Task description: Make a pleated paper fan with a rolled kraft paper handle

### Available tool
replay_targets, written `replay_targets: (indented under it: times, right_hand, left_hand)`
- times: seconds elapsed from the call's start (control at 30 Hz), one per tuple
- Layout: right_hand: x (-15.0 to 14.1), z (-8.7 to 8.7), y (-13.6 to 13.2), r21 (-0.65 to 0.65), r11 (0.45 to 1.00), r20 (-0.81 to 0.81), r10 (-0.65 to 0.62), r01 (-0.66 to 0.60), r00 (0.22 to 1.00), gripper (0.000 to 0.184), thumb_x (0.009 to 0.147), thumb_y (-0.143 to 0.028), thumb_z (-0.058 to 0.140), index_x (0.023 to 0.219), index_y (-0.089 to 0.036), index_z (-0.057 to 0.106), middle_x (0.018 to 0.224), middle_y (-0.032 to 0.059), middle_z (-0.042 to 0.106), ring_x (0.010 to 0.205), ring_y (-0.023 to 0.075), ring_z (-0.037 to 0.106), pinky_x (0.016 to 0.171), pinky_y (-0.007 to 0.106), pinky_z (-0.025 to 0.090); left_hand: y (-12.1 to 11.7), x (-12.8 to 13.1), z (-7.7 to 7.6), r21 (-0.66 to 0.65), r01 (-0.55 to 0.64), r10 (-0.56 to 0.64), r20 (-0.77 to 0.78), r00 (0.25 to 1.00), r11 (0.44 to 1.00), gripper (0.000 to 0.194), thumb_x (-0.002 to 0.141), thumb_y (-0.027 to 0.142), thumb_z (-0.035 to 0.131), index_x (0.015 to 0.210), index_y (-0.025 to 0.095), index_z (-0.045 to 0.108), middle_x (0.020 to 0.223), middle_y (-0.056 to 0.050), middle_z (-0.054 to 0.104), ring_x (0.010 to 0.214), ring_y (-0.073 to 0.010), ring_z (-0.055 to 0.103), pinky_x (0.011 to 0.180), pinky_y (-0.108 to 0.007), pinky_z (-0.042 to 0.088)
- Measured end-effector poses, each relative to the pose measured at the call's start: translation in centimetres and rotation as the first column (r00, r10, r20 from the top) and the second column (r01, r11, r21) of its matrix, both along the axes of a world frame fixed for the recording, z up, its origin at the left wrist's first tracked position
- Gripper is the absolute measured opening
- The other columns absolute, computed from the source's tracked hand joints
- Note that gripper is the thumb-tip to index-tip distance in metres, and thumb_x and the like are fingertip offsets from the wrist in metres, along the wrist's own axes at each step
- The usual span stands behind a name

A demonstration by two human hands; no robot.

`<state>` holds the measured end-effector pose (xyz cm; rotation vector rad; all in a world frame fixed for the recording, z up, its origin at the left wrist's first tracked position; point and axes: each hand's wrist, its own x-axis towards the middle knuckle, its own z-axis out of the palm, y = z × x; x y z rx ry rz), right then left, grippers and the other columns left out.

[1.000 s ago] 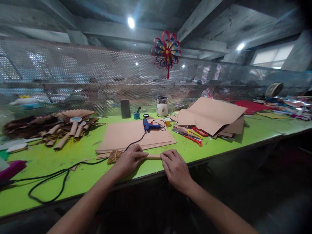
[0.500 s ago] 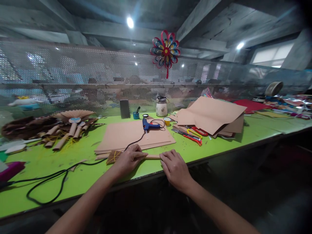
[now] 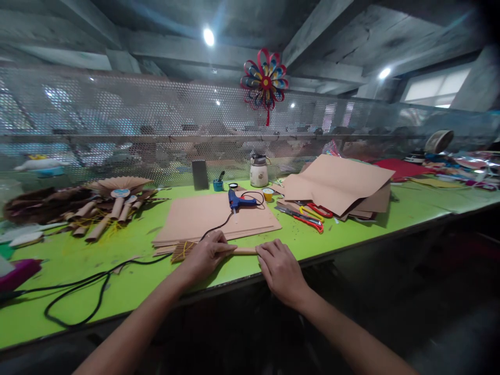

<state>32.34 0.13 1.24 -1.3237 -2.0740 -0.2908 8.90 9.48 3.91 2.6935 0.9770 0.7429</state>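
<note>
A folded brown paper fan (image 3: pixel 245 251) lies along the front of the green table, its pleated end bound with yellow string on the left. My left hand (image 3: pixel 209 255) is closed over its middle, thumb and fingers pinching the rolled handle. The fingers of my right hand (image 3: pixel 279 268) curl down over the handle's right end and hide it. Just behind my hands lies a stack of brown paper sheets (image 3: pixel 195 216). On that stack rests a blue hot glue gun (image 3: pixel 242 200), its black cord running left past the fan.
Scissors with red and yellow handles (image 3: pixel 312 212) and a cutter (image 3: pixel 300 219) lie to the right, before more brown paper (image 3: pixel 336 182). Finished fans (image 3: pixel 119 200) are heaped at the left. A loop of black cord (image 3: pixel 78 312) nears the table's front edge. A jug (image 3: pixel 258 171) stands behind.
</note>
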Motion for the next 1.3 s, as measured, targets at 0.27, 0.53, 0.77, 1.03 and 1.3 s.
replay_targets:
  times: [0.27,0.53,0.77,1.03,1.3]
  right_hand:
    - [-0.1,-0.1,0.0,-0.001,1.000,-0.005,-0.002,0.002,1.000,0.028,0.099,-0.020,0.045,0.122,-0.016,0.060,0.109,0.0108,0.064,0.099,0.0270,0.050,0.087,0.044,0.046]
    - [-0.3,-0.6,0.2,0.065,0.997,-0.170,-0.037,0.049,0.985,0.040,0.096,-0.020,0.050,0.136,-0.014,0.048,0.120,0.0153,0.058,0.107,0.0300,0.050,0.090,0.048,0.049]
    - [-0.4,-0.8,0.4,0.215,0.970,-0.378,-0.025,0.114,0.925,0.043,0.096,-0.014,0.044,0.139,-0.018,0.042,0.122,0.0162,0.055,0.116,0.0297,0.049,0.095,0.049,0.048]
    - [-0.2,-1.1,0.5,0.243,0.962,-0.361,-0.027,0.122,0.932,0.042,0.096,-0.017,0.047,0.138,-0.017,0.043,0.122,0.0163,0.056,0.115,0.0302,0.050,0.093,0.051,0.048]
    - [-0.3,-1.0,0.6,0.247,0.963,-0.363,-0.014,0.111,0.932,0.041,0.096,-0.018,0.048,0.136,-0.017,0.044,0.119,0.0155,0.056,0.110,0.0308,0.051,0.091,0.052,0.049]
  left_hand:
    - [-0.5,0.0,0.1,0.001,0.000,0.000,0.006,1.000,1.000,0.027,0.096,0.035,0.053,0.110,0.026,0.075,0.090,-0.006,0.057,0.087,-0.0183,0.055,0.074,-0.028,0.045]
    - [-0.7,-0.1,-0.1,0.044,0.023,-0.024,0.026,0.999,0.999,0.024,0.096,0.031,0.054,0.107,0.023,0.074,0.092,-0.006,0.058,0.088,-0.0185,0.057,0.075,-0.028,0.046]
    - [-0.8,0.1,-0.1,0.113,0.004,-0.004,-0.006,1.000,0.994,0.021,0.095,0.026,0.055,0.104,0.017,0.072,0.093,-0.008,0.060,0.089,-0.0197,0.057,0.077,-0.030,0.047]
    - [-1.0,0.3,0.3,0.147,-0.025,0.028,-0.020,0.999,0.989,0.023,0.097,0.026,0.051,0.099,0.016,0.071,0.092,-0.008,0.060,0.085,-0.0192,0.057,0.076,-0.030,0.048]
    - [-1.3,0.6,0.5,0.241,-0.018,0.033,-0.058,0.998,0.970,0.029,0.100,0.024,0.042,0.095,0.013,0.069,0.089,-0.010,0.060,0.085,-0.0223,0.053,0.075,-0.034,0.045]
